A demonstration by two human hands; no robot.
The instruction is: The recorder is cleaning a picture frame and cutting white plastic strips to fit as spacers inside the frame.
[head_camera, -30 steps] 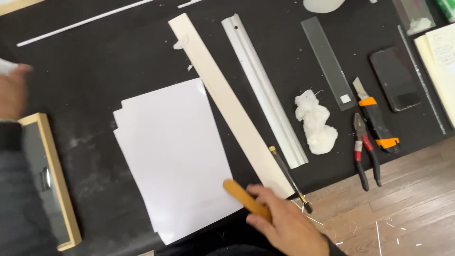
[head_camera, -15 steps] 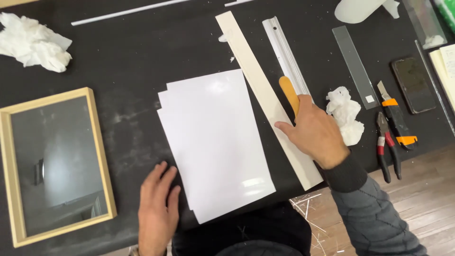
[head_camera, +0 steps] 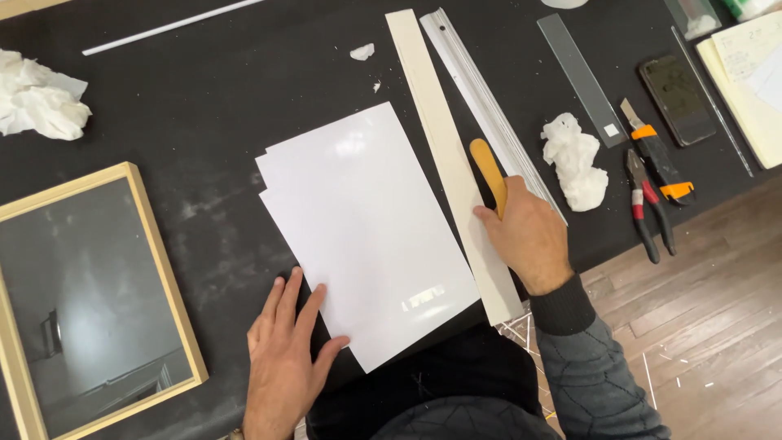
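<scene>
Seen from above, a black worktop [head_camera: 187, 122], dusty and scuffed.

Left hand [head_camera: 287, 358] flat and spread, fingers open, pressing on the lower left corner of a stack of glossy white sheets [head_camera: 366, 232] near the near edge of the worktop; gripping nothing, only resting on the paper.

Right hand [head_camera: 528, 236] closed around a tool with a rounded tan wooden handle [head_camera: 489, 173], handle sticking out past the knuckles toward the far edge; working end hidden under the hand. Hand set on a long cream strip [head_camera: 444, 151] running slantwise from the far edge to the near edge, just right of the white sheets. Touching the strip's right side, a long metal straightedge [head_camera: 489, 110], parallel to it.

Toward the left edge, a wooden-framed mirror [head_camera: 90, 301], lying flat, partly cut off by the picture. Crumpled white tissue [head_camera: 37, 102] near the far left corner; a thin white rod [head_camera: 171, 26] along the far edge.

Right of the straightedge, another wad of white tissue [head_camera: 574, 159], then a clear ruler [head_camera: 580, 77]. Farther toward the right edge, a utility knife with orange trim [head_camera: 656, 155], red-handled pliers [head_camera: 648, 204] just beside it, a dark phone [head_camera: 676, 98], and an open notebook [head_camera: 745, 77] at the far right corner.

Beyond the near right corner, wooden floor [head_camera: 700, 326]. Grey patterned sleeve [head_camera: 595, 375] on the right arm.
</scene>
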